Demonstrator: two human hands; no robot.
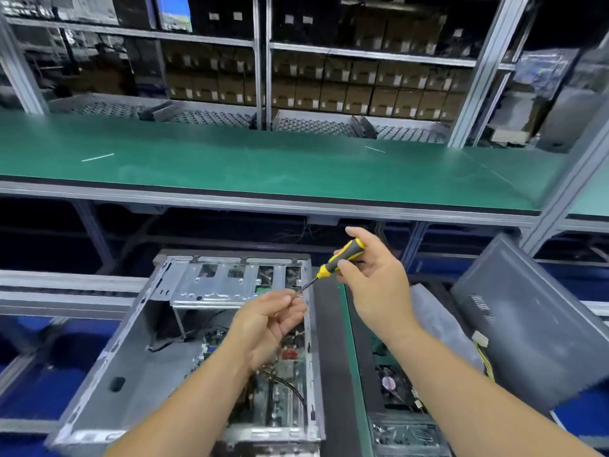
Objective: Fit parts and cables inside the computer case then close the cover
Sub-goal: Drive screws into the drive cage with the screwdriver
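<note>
An open grey computer case [138,354] lies on its side below me, its motherboard [283,384] and a metal drive cage [227,282] exposed. My right hand [372,278] holds a yellow-and-black screwdriver [339,260] by its handle, shaft pointing down-left. My left hand [267,321] hovers above the case, fingertips pinched at the screwdriver's tip; what it pinches is too small to see. A dark grey side cover [534,324] leans at the right.
A second open case [398,394] with a board and yellow cables sits right of a green-edged divider [349,357]. A green-topped shelf [263,166] runs across above, with racks of brown boxes [362,90] behind. Blue floor bins lie left and right.
</note>
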